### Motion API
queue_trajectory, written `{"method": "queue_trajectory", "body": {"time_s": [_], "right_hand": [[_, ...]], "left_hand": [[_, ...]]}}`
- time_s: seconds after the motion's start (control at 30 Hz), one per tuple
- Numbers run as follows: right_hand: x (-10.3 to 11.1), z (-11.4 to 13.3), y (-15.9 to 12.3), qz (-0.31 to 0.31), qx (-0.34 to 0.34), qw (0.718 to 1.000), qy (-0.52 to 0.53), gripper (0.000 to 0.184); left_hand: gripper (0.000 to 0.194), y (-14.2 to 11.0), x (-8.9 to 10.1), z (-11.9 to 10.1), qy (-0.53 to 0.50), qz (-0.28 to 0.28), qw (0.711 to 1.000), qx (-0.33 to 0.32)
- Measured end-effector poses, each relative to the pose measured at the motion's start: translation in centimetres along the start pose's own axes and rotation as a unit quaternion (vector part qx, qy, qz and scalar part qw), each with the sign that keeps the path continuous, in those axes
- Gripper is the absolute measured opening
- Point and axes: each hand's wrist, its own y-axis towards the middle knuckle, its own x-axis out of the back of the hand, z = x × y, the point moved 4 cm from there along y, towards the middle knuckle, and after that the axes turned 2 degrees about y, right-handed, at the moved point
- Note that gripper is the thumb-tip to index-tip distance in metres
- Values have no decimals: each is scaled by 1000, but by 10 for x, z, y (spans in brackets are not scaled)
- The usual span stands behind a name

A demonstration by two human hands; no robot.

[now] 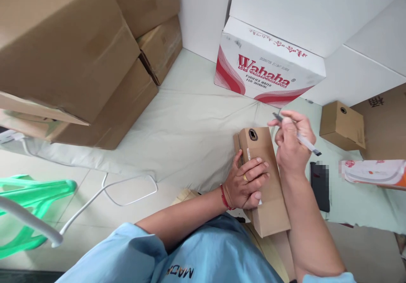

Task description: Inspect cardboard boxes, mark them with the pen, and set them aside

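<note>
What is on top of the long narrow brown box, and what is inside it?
The left hand lies on top of the long narrow brown box, covering part of its surface. Its contents cannot be seen; the cardboard hides them.

There are two hands (249, 183) (293, 141), two holed boxes (266, 177) (342, 126), one slim tool (307, 142), one Wahaha carton (269, 69) (and one ring (245, 177)).

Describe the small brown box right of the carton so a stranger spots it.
Find the white Wahaha carton. To its lower right sits the small brown box with a dark-rimmed hole. Unlike the longer holed box, no hand touches it.
</note>
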Motion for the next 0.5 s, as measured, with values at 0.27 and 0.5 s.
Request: {"method": "queue_trajectory", "body": {"time_s": [0.27, 0.5], "right_hand": [[100, -64, -36, 56, -160, 917, -361, 34], [139, -81, -100, 53, -225, 917, -326, 62]], "left_hand": [[53, -6, 14, 9, -31, 29, 999, -16], [57, -14, 46, 16, -56, 92, 994, 2]]}}
